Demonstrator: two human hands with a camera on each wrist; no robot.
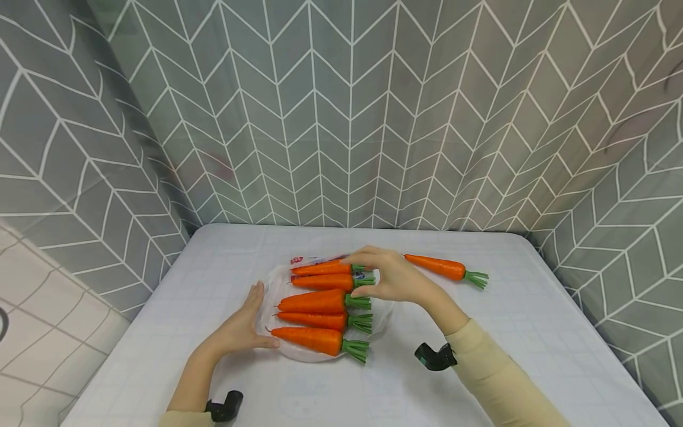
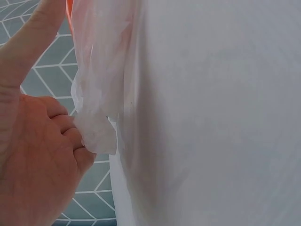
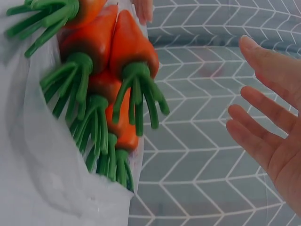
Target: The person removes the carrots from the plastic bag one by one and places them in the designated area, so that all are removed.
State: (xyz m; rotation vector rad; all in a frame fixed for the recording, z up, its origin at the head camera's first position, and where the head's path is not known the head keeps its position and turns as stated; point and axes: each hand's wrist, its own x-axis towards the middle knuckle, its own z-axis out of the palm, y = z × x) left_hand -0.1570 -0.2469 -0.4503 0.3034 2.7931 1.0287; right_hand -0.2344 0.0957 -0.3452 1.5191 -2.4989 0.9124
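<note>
Several orange carrots (image 1: 315, 301) with green stem ends lie roughly parallel on a thin whitish plastic bag (image 1: 301, 354). My left hand (image 1: 240, 325) stands at their pointed ends, thumb tip close to the nearest carrot. In the left wrist view, the fingers of the left hand (image 2: 44, 150) are at the crumpled edge of the bag (image 2: 101, 84). Over the stems of the farther carrots, my right hand (image 1: 392, 276) hovers with its thumb spread from the fingers. The right wrist view has that right hand (image 3: 277, 132) holding nothing, apart from the carrots (image 3: 134, 47).
A single carrot (image 1: 440, 267) lies off the bag at the back right, beyond the right forearm. The table (image 1: 480, 367) has a white cover. Grey walls with a white chevron pattern (image 1: 347, 118) rise behind it and at both sides.
</note>
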